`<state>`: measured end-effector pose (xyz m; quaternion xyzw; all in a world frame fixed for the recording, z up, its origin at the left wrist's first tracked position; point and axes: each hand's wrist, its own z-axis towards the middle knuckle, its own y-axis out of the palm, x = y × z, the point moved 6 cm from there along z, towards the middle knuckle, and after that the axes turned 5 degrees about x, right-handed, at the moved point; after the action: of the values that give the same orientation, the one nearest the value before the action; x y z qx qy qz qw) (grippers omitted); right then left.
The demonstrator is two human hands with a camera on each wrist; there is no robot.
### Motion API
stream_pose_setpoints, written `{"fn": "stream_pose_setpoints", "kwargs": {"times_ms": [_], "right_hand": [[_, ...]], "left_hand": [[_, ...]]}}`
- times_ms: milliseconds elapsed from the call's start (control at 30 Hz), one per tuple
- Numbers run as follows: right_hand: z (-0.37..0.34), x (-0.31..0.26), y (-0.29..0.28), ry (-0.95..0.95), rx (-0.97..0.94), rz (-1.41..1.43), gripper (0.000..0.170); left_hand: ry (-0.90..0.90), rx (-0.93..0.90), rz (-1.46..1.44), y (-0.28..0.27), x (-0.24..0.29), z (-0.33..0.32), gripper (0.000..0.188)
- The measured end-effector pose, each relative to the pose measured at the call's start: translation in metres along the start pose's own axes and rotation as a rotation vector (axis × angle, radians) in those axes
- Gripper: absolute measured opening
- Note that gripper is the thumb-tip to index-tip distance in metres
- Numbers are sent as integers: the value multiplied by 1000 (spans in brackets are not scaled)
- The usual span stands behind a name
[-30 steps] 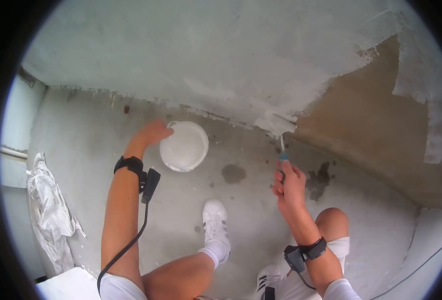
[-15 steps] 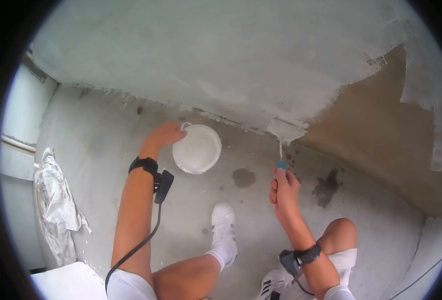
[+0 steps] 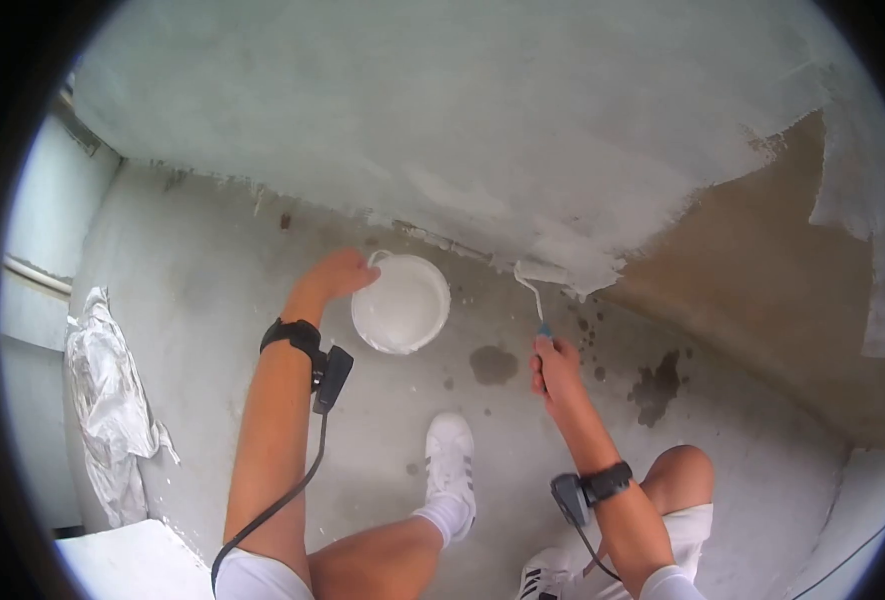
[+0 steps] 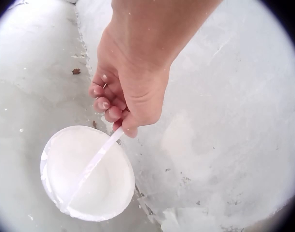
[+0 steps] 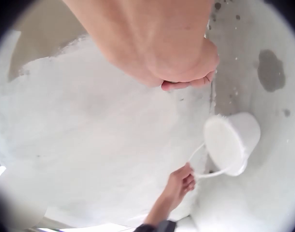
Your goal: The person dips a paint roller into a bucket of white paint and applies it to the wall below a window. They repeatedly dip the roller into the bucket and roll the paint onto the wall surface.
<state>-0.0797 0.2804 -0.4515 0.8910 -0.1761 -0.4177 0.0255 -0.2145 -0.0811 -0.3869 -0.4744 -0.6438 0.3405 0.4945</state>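
Note:
My left hand [image 3: 341, 274] pinches the thin white handle [image 4: 97, 159] of a white bucket [image 4: 45, 166]. Inside the bucket shows smooth white paint [image 3: 400, 305]. In the head view my right hand [image 3: 558, 370] grips the blue handle [image 3: 545, 329] of a small paint roller. Its white roller head [image 3: 543, 271] lies against the foot of the wall, to the right of the bucket. The right wrist view shows the back of my right hand [image 5: 186, 63] with fingers curled, and the roller is hidden behind it.
White paint covers most of the wall [image 3: 443, 110], while a brown bare patch [image 3: 753, 230] stays at the right. Crumpled silvery sheeting [image 3: 111, 410] lies at the left. Dark wet spots [image 3: 655, 388] mark the grey floor near my white shoes [image 3: 450, 455].
My right hand has drawn the roller leftward along the foot of the wall, toward the bucket. The left hand keeps its hold on the bucket's handle while the head view shifts slightly.

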Motion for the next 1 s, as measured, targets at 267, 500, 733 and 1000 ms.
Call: {"fn": "stream_pose_setpoints", "kwargs": {"times_ms": [267, 500, 733, 1000], "right_hand": [[-71, -4, -111, -506, 184, -688, 22], [-69, -26, -135, -244, 278, -347, 24], [-38, 3, -105, -40, 102, -198, 32], [4, 24, -4, 135, -64, -57, 40]], "left_hand": [[16, -32, 43, -4, 11, -7, 44], [-15, -25, 97, 3, 12, 3, 45], [-15, -47, 89, -2, 18, -1, 42], [-56, -153, 102, -6, 18, -3, 41]]}}
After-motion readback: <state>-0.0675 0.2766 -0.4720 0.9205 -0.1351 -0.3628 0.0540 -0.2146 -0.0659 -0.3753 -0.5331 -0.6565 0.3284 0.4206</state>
